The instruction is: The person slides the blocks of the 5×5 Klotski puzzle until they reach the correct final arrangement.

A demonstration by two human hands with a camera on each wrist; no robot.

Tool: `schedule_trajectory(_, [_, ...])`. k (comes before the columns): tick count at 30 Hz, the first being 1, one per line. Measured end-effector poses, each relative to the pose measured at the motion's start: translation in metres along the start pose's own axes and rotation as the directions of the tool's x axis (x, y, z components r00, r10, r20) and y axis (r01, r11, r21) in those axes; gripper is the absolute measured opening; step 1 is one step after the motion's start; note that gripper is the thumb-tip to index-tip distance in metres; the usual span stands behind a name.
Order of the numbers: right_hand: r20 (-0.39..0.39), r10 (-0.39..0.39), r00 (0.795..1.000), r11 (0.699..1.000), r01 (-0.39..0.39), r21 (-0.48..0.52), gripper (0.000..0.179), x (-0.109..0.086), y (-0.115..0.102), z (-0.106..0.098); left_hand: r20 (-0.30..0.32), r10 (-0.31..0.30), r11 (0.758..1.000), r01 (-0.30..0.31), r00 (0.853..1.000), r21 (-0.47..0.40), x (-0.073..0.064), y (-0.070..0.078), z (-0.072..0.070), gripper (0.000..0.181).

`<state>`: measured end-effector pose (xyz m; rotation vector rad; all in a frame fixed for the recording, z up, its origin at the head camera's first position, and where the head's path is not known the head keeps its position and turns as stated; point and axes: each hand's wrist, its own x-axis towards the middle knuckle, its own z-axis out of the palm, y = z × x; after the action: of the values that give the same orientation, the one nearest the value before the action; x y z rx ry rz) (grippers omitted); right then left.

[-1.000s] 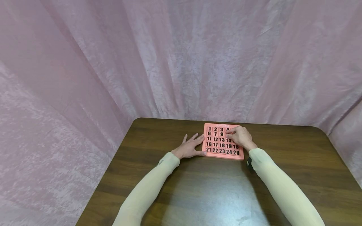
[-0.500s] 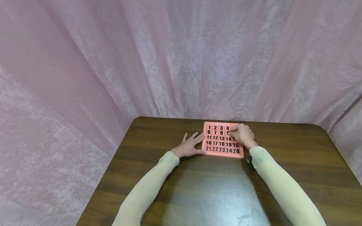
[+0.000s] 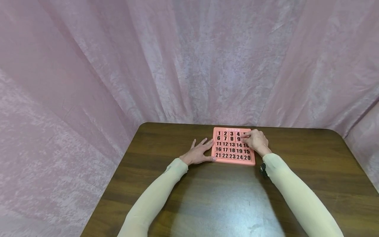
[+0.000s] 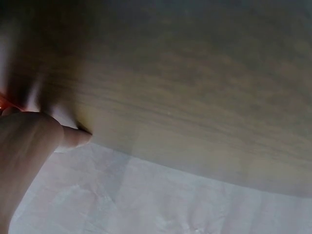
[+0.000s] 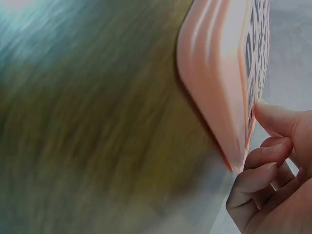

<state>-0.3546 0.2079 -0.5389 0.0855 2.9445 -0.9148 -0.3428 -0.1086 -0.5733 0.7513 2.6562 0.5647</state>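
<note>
A pink number slide puzzle (image 3: 234,158) with black numerals lies flat near the table's far edge. At its left side my left hand (image 3: 196,155) rests with fingers spread, thumb and a fingertip touching the frame; in the left wrist view the thumb (image 4: 29,141) shows at the left. My right hand (image 3: 256,141) is over the upper right tiles, index finger and thumb reaching to the face just right of the 9. In the right wrist view, one digit of the right hand (image 5: 273,180) touches the puzzle face (image 5: 251,58) and other fingers bend beside its edge. The tiles beneath are partly hidden.
The puzzle lies on a dark brown wooden table (image 3: 222,197) with rounded far corners and a bright reflection near the front. Pink velvet curtains (image 3: 231,65) hang behind the table and at its sides. A black object (image 3: 263,169) sits at the right wrist.
My right hand has moved slightly right across the puzzle, uncovering the 9 and the 4. My left hand has stayed at the left side.
</note>
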Motion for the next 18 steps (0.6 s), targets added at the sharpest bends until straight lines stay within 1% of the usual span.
schedule_trajectory(4, [0.001,-0.006,1.0,1.0,0.006,0.004,0.028,0.002,0.003,0.001,-0.005,-0.001,0.999,0.001,1.0,0.032,-0.008,0.006,-0.005,0.096])
schedule_trajectory(9, [-0.001,-0.001,1.0,1.0,0.001,0.025,0.031,-0.001,-0.002,0.004,-0.006,-0.008,0.999,0.008,1.0,0.048,-0.009,0.005,-0.004,0.095])
schedule_trajectory(13, [-0.037,0.002,0.999,1.0,-0.001,0.028,0.033,-0.001,-0.008,0.007,-0.013,-0.006,0.999,0.006,1.0,0.044,-0.009,0.006,-0.004,0.095])
schedule_trajectory(18, [-0.087,0.012,0.996,1.0,-0.011,0.019,0.034,-0.002,-0.01,0.012,-0.007,0.018,1.0,-0.018,1.0,0.009,-0.007,0.008,-0.004,0.097])
